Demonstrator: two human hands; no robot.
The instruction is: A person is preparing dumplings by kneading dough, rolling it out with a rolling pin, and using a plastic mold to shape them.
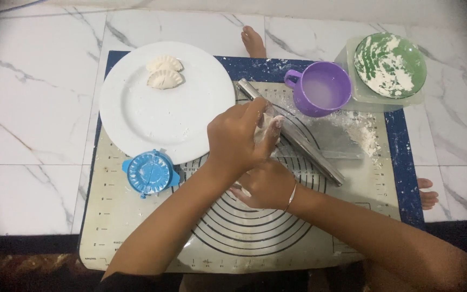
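Kneeling over the baking mat [136, 238], the person works with both hands close together at its middle, right above the printed circles. The right hand [263, 186] sits lower and nearer, palm cupped, a thin bangle at the wrist; whether it grips anything I cannot tell, since the other hand covers its fingers. The left hand [239, 138] crosses above it, fingers curled and pinching a small pale piece of dough [268, 125], floury at the fingertips. The dough sits between that hand's fingers, just in front of the metal rolling pin [298, 141], which lies slantwise across the mat. Left of the hands rests a blue dumpling mould [149, 173], lying closed, touching the near edge of the white plate [136, 119]. On the far side of that plate lie 2 folded dumplings [164, 72], crimped and side by side. Loose flour [364, 132] is scattered on the mat to the right of the pin. Beyond it stands a purple cup [321, 88] holding cloudy liquid. Farthest right, a green bowl [390, 65] dusted with flour sits in a clear container [352, 89] on the marble floor [28, 108]. A bare foot [253, 42] shows past the mat's far edge.
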